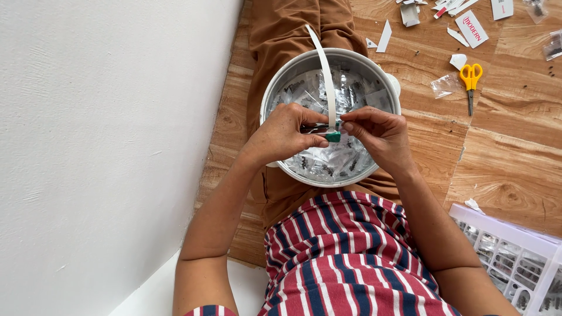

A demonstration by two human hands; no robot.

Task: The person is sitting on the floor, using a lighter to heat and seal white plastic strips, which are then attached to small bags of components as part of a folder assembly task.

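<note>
A round white bowl (270, 93) rests on my lap, filled with several small clear plastic bags holding dark small parts. My left hand (284, 136) is closed on a small dark-handled tool with a green tip (332, 137) just above the bowl. My right hand (374, 131) pinches the lower end of a long white strip (325, 73), which curves up and away over the bowl. Both hands meet at the green tip; what lies between the fingers is partly hidden.
Yellow-handled scissors (470, 79) lie on the wooden floor (503, 146) at the upper right, among paper scraps, cards and small clear bags. A white slotted basket (515, 251) with more bagged parts stands at the lower right. A white wall (105, 146) runs along my left.
</note>
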